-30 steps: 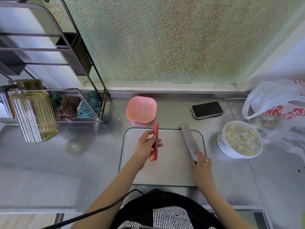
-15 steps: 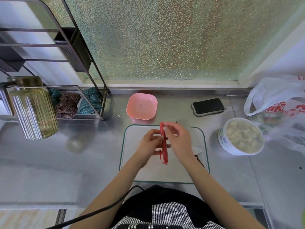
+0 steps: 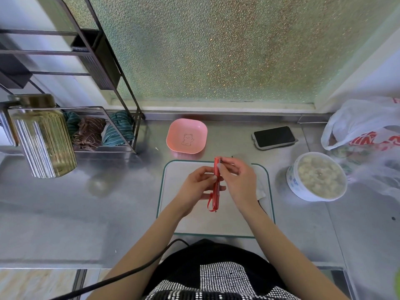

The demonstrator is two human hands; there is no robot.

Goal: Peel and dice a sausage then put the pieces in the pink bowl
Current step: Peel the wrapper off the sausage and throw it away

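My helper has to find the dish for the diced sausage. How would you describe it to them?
Start at the glass cutting board in the middle of the steel counter. Just beyond its far edge sits the pink bowl: square, rounded corners, empty, with a little bear drawn inside, unlike the round white bowl full of food.

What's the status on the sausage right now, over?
Both hands, left and right, on the sausage above the cutting board. Red wrapper still on, strip dangling. Pink bowl empty. Nothing blocking.
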